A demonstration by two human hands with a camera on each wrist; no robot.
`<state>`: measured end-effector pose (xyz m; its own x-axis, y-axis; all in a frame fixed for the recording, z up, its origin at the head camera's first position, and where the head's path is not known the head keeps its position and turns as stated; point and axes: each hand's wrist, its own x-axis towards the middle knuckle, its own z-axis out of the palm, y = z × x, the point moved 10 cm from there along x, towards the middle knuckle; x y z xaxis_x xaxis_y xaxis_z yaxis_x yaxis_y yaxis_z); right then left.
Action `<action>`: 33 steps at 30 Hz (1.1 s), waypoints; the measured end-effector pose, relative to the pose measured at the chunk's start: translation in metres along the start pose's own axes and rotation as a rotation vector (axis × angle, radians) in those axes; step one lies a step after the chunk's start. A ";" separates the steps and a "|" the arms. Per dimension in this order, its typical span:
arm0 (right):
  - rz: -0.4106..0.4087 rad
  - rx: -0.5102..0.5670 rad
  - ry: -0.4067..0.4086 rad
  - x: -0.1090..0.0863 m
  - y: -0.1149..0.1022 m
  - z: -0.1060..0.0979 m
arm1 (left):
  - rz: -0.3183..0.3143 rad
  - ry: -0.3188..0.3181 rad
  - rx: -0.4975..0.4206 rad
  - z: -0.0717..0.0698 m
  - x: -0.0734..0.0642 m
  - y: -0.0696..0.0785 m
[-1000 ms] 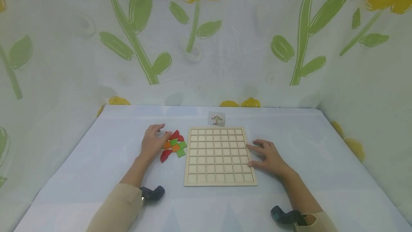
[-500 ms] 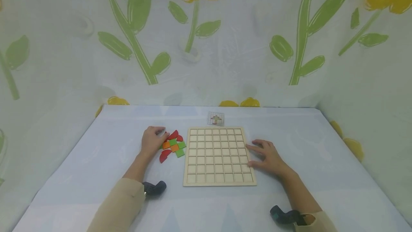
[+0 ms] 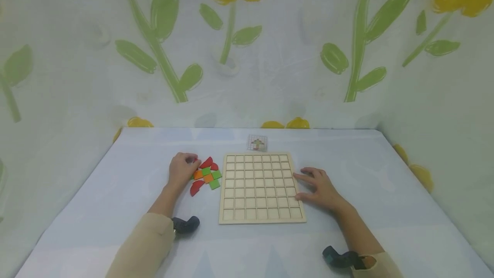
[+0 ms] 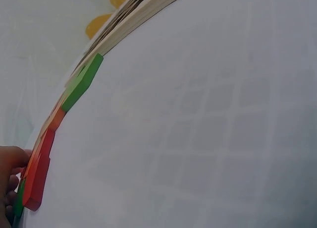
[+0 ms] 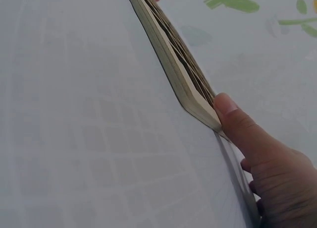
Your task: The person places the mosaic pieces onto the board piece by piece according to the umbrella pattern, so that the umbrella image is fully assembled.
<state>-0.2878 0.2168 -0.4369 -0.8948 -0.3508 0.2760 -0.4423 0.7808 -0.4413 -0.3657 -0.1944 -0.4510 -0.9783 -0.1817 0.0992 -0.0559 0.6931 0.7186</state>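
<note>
In the head view my left hand (image 3: 181, 170) is at the left of a cluster of small flat pieces. Its thumb and index finger pinch a small red piece (image 3: 195, 160), mostly covered by the fingers. Beside it lie a red half-round piece (image 3: 206, 163), orange squares (image 3: 208, 178), green squares (image 3: 214, 184) and more red pieces (image 3: 196, 187) at the near side. My right hand (image 3: 320, 190) has its fingers spread, thumb and fingertips on the right edge of a wooden grid board (image 3: 262, 221). In the right wrist view the thumb (image 5: 237, 121) touches the board's corner.
Behind the board lies a small card (image 3: 257, 142) with a gridded picture of a green and red figure. A white cloth covers the table (image 3: 247, 252). Flower-patterned cloth walls (image 3: 285, 67) stand at the back and sides.
My left hand has drawn slightly nearer, and its spread thumb and index finger have come together at the red piece. My right hand stays at the board's edge.
</note>
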 end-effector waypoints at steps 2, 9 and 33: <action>0.009 0.003 -0.002 0.001 0.000 0.000 | -0.015 0.009 -0.001 -0.001 0.000 0.000; 0.026 0.009 -0.006 -0.001 0.000 -0.002 | -0.011 0.022 0.008 0.001 0.000 0.001; -0.025 0.009 0.002 0.001 -0.005 -0.004 | 0.153 0.082 -0.006 -0.006 -0.004 0.018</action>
<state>-0.2860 0.2149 -0.4310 -0.8833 -0.3693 0.2888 -0.4652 0.7669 -0.4422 -0.3612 -0.1853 -0.4347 -0.9558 -0.1304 0.2634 0.0942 0.7130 0.6949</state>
